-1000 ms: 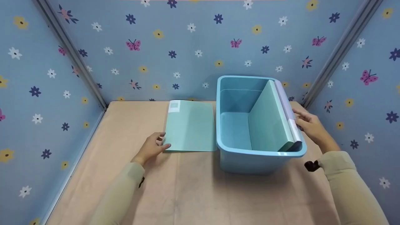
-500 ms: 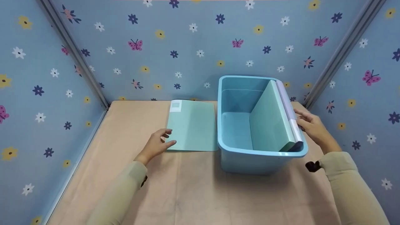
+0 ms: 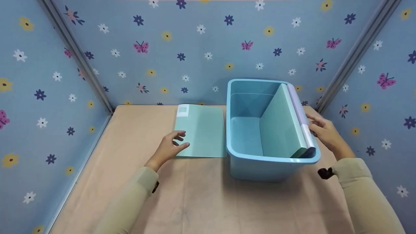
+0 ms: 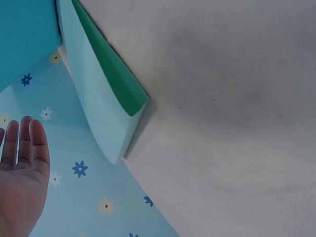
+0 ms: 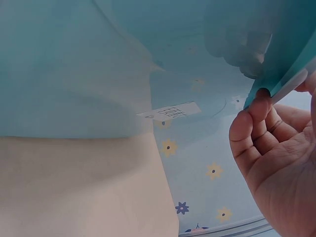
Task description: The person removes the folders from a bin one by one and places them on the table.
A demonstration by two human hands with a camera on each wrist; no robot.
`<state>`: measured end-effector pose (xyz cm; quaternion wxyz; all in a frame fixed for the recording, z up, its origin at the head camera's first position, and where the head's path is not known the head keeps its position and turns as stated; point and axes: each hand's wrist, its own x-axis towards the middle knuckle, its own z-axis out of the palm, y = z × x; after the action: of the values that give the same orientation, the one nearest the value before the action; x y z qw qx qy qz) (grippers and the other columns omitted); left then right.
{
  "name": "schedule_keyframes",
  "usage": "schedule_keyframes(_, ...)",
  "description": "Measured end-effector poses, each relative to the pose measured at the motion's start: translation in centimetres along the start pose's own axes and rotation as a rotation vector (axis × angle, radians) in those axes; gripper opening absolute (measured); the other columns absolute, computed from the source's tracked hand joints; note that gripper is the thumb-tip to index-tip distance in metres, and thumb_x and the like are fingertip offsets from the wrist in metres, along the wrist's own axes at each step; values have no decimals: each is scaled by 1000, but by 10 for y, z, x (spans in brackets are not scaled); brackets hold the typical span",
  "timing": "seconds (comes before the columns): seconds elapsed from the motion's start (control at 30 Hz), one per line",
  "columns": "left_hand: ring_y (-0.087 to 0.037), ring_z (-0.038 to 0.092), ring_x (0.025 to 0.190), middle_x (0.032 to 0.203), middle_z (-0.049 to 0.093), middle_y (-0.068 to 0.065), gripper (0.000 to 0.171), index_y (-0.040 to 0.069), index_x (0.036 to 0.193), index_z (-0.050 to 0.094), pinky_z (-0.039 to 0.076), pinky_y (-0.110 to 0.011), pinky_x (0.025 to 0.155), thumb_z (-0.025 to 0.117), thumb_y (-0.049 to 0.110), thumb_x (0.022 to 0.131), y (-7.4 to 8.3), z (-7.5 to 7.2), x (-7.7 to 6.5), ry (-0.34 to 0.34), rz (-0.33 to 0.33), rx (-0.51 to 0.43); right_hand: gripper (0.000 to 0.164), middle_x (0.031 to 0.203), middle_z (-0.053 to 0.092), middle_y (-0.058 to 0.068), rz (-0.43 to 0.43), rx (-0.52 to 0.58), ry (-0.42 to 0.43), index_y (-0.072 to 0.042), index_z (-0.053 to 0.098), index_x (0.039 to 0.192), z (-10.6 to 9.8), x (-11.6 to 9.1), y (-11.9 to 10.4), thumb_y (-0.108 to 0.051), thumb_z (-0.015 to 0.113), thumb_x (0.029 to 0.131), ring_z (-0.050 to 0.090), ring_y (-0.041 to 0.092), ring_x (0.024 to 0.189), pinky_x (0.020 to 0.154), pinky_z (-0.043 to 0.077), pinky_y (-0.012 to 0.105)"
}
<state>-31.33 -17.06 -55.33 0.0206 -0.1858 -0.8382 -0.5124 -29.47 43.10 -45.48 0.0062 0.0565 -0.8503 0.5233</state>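
A mint-green folder [image 3: 206, 130] with a white label at its upper left corner lies flat on the table, left of a blue plastic bin [image 3: 256, 170]. My left hand [image 3: 168, 147] hovers over the folder's lower left part, fingers loosely bent and holding nothing. In the left wrist view, that hand [image 4: 22, 182] shows bare fingers, and the folder's edge gapes slightly. At the bin's right rim, my right hand [image 3: 328, 133] grips the edge with curled fingers. Inside the bin, a mint folder [image 3: 281, 125] and a lilac folder [image 3: 296, 105] lean upright against the right wall.
A beige cloth-covered table [image 3: 208, 201] runs under everything. Flower-patterned blue panels [image 3: 201, 45] enclose the back and both sides, with grey metal posts [image 3: 78, 58] at the corners. The bin's left part holds no folder.
My left hand has moved right and slightly up, from the folder's left edge to over its lower left part. My right hand and the bin stay as they were.
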Motion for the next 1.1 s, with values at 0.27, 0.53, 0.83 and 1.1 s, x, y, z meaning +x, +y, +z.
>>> schedule_keyframes(0.27,-42,66,125,137,69,-18,53,0,147,63,56,-56,105,79,19,100,20,8,12,2,24,-23,57,89,61,-17,-24,26,-2,9,38,164,1,0,0,-3,47,110,56,1,80,71,50,17)
schedule_keyframes(0.53,-39,67,125,139,69,-17,53,3,148,63,54,-59,108,80,20,101,47,19,26,-19,85,-86,58,95,62,-17,24,-24,-5,3,36,167,-1,0,1,-12,48,113,60,2,88,80,55,16)
schedule_keyframes(0.83,-35,68,124,137,70,-18,49,2,146,65,56,-56,105,77,18,102,70,30,37,-33,135,-113,57,91,61,-16,20,-14,-4,4,37,166,0,1,-2,-11,49,112,58,3,84,78,53,16)
schedule_keyframes(1.1,-33,70,122,136,71,-15,49,3,146,66,57,-50,103,77,19,101,87,37,44,-27,145,-125,58,91,62,-16,-16,36,-16,8,34,166,2,-1,-2,-7,47,111,55,1,80,72,50,17)
